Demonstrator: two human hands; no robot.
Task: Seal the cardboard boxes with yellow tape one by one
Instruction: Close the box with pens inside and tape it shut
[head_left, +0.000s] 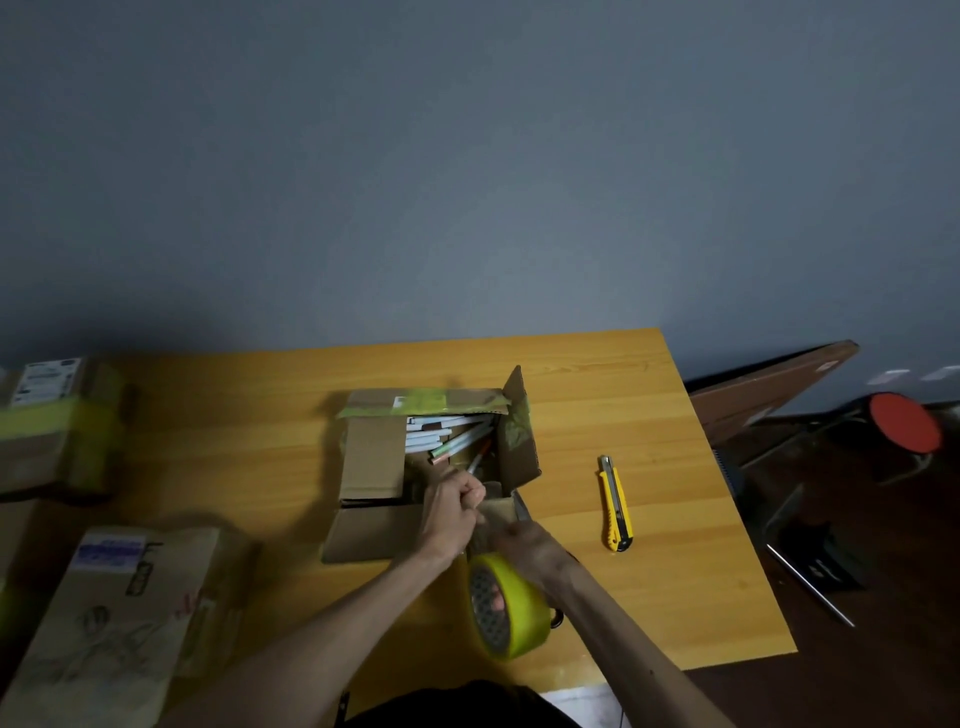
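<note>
The open box (415, 467) sits in the middle of the frame on the bench (597, 395), flaps up and pens (447, 434) showing inside, so nothing on it is sealed yet. The roll of yellow tape (511, 608) hangs low and centre, just under the two wrists. The left hand (452, 501) is curled into a tight pinch at the box's near edge, seemingly on a strip of tape (479, 535) that runs down to the roll. The right hand (524, 540) is right beside it, too blurred for me to say whether it grips the strip, the roll or nothing.

From where I stand, the flaps want folding flat first: side ones down, then the long ones, so the seam meets with no pen poking through. I'd anchor the tape end a little way down the near wall, keep it taut and press it along the seam. Slack tape folds onto itself and is wasted.

The utility knife (615, 504) lies right of the box, within reach for the cut. A taped box (52, 415) waits at the left edge of the frame.
</note>
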